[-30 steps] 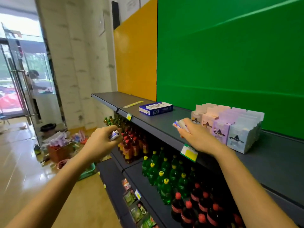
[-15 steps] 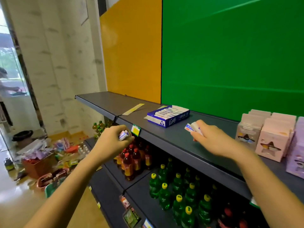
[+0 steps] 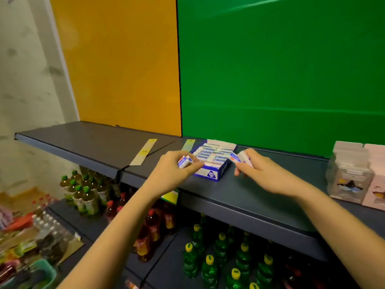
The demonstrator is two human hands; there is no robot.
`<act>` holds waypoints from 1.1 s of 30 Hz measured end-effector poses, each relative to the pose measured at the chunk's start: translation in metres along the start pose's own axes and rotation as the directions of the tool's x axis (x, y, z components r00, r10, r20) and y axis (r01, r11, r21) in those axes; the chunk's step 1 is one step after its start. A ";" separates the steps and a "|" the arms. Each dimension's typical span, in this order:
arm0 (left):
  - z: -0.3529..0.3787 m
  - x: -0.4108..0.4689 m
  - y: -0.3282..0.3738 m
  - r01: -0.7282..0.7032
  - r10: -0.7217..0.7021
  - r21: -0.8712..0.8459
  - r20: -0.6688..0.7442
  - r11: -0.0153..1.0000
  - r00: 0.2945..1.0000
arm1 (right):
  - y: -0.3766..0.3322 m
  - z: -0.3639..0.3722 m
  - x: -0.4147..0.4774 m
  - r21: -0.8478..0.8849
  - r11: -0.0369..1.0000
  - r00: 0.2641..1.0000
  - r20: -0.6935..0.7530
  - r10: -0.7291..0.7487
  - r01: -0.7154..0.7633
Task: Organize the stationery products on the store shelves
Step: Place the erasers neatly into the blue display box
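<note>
Your left hand (image 3: 174, 174) and right hand (image 3: 266, 176) now flank the open blue cardboard box of erasers (image 3: 211, 174) on the dark grey metal shelf (image 3: 260, 205), whereas half a second ago the left hung at the shelf's front edge; I judge restocking is about to start; the left hand pinches small white erasers in blue-and-red sleeves (image 3: 184, 162); the right grips a second clutch of erasers (image 3: 239, 157); the box's rows look tidily packed.

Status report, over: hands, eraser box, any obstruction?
Left hand grips erasers, right hand grips another eraser bunch. Eraser box open on shelf between them. Nothing blocking it.
</note>
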State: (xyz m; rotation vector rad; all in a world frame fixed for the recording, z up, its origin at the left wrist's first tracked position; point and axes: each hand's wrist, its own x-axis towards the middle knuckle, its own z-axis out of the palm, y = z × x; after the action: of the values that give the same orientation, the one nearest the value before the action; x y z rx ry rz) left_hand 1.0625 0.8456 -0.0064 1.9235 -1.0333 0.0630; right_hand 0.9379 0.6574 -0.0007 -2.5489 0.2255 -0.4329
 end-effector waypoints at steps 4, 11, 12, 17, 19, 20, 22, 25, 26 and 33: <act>0.010 0.034 -0.009 -0.012 0.017 -0.088 0.048 0.996 0.999 | 0.002 0.005 0.026 0.036 0.999 0.999 0.004 -0.033 0.033; 0.024 0.085 -0.016 0.019 0.031 -0.246 0.197 0.969 0.980 | -0.003 0.011 0.069 0.044 0.996 0.997 0.016 -0.078 0.077; 0.023 0.091 -0.018 0.049 0.017 -0.280 0.229 0.959 0.973 | -0.003 0.011 0.074 0.045 0.995 0.996 0.015 -0.087 0.086; 0.011 0.114 -0.028 0.063 0.028 -0.336 0.259 0.940 0.965 | -0.007 0.008 0.094 -0.038 0.997 0.996 -0.040 -0.074 0.073; 0.003 0.122 -0.038 0.046 0.030 -0.349 0.207 0.936 0.978 | -0.003 0.008 0.100 -0.047 0.997 0.995 -0.074 -0.071 0.067; -0.002 0.126 -0.044 0.036 0.027 -0.353 0.173 0.935 0.985 | 0.000 0.009 0.102 -0.057 0.996 0.995 -0.078 -0.066 0.061; -0.012 0.135 -0.057 0.024 0.021 -0.377 0.115 0.926 0.993 | 0.005 0.012 0.103 -0.114 0.993 0.998 -0.047 -0.029 0.023; -0.017 0.144 -0.075 0.037 0.005 -0.404 0.102 0.914 0.995 | 0.006 0.021 0.101 -0.128 0.991 0.998 0.040 0.039 -0.033; -0.016 0.146 -0.079 0.049 -0.001 -0.403 0.117 0.914 0.993 | 0.005 0.023 0.100 -0.144 0.989 0.998 0.061 0.034 -0.025; -0.013 0.155 -0.092 0.074 0.025 -0.408 0.230 0.910 0.973 | -0.009 0.036 0.097 -0.421 0.907 1.000 0.024 0.019 -0.007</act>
State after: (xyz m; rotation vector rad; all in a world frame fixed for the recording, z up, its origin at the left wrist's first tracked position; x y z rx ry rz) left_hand 1.2296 0.7773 0.0028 1.5749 -1.0738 -0.3773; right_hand 1.0422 0.6586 0.0000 -2.9726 0.3589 -0.3749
